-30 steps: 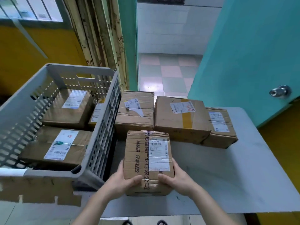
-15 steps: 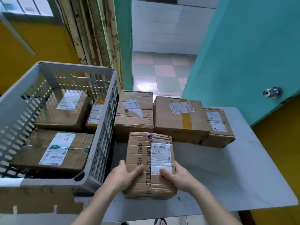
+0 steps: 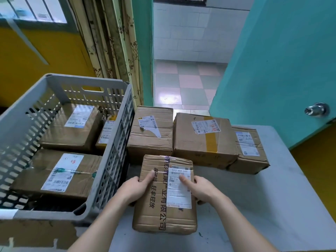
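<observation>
Parcel [image 3: 152, 218] is clamped btwn my left grip [image 3: 135, 188] & right grip [image 3: 204, 190], fingers curled round its sides, thumbs on top, at the tabletop [image 3: 258, 199]; I reckon pick-up step, next needs lift clear & swing over crate [image 3: 118, 142] wall just left of left grip.

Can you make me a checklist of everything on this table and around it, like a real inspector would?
Surface: grey table, boxes along its back.
Job's things: taped box with a white label, near the front edge; cannot tell whether it is lifted.
Clutter: back-left box, back-middle box, back-right box; grey crate at the left, with three labelled crate boxes inside.
Hands: left hand and right hand grip the taped box by its sides, thumbs on top.
Cables: nothing seen.
Surroundings: open teal door with a metal knob, tiled floor, curtain, yellow wall.
</observation>
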Demonstrator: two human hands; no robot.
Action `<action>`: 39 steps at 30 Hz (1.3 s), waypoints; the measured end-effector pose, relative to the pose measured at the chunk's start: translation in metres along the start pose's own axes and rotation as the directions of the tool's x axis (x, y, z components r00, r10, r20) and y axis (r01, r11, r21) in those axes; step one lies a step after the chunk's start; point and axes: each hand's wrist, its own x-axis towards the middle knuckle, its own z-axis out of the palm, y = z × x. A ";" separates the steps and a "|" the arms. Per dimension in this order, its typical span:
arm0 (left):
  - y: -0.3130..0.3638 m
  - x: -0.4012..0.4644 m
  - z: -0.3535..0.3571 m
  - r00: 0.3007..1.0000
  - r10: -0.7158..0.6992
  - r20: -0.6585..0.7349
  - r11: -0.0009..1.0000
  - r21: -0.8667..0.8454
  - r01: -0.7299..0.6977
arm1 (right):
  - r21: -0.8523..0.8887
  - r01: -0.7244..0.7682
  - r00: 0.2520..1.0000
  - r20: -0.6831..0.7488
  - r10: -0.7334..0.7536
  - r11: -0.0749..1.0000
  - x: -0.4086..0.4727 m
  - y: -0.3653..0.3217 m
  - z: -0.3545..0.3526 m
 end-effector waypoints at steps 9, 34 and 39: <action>0.014 0.023 0.002 0.996 -0.077 -0.039 0.995 0.065 0.080 | 0.066 -0.088 0.994 -0.060 0.092 0.994 0.023 -0.014 -0.007; 0.027 0.039 0.005 0.993 0.042 -0.111 0.971 -0.230 -0.066 | 0.047 -0.115 0.988 -0.102 0.119 0.992 0.034 -0.020 -0.010; 0.019 0.029 0.009 0.993 0.060 -0.098 0.955 -0.285 -0.085 | 0.170 -0.062 0.995 -0.065 0.074 0.984 0.025 -0.002 0.001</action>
